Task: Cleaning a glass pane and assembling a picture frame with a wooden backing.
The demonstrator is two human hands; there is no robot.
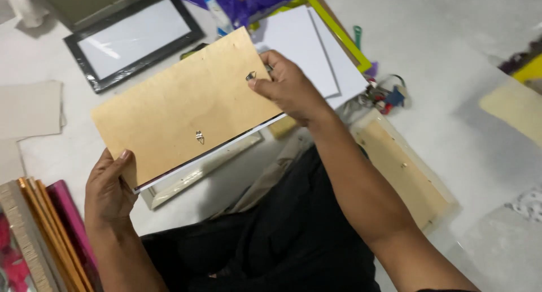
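Backing board [180, 108] gripped by your left hand [107, 184] and right hand [285, 86] fingers; edge-only grip risks white sheet underneath sliding out.

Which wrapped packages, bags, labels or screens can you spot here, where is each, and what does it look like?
Black picture frame: upper left on the floor, rectangular, in clear plastic wrap, pale pane.
Purple plastic bag: top centre, crumpled, glossy.
Wrapped wooden frame: right of the person's forearm, pale wood under clear film.
No labels or screens show.
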